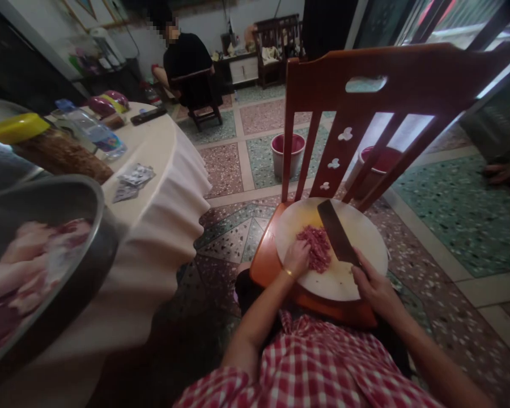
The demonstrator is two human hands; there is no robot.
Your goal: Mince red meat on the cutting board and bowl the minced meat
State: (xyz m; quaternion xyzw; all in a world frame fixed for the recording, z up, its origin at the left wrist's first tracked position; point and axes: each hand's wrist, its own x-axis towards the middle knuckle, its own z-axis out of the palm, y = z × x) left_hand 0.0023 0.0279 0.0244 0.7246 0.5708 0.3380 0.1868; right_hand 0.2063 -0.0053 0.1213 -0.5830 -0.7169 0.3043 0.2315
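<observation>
Chopped meat (318,246) is prob. soft/slippery, best gathered at edge, L hand (296,259) fingers against it (grip unclear); R hand (373,286) grips cleaver (335,229), prob. heavy, at near end.

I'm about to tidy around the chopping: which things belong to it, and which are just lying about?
Belongs to the job:
cleaver, in the right hand
chopped meat, touched by the left hand
round board
chair under it
perhaps the metal bowl of raw meat

Apparently just lying about:
yellow-lidded jar
plastic bottle
silvery packets
</observation>
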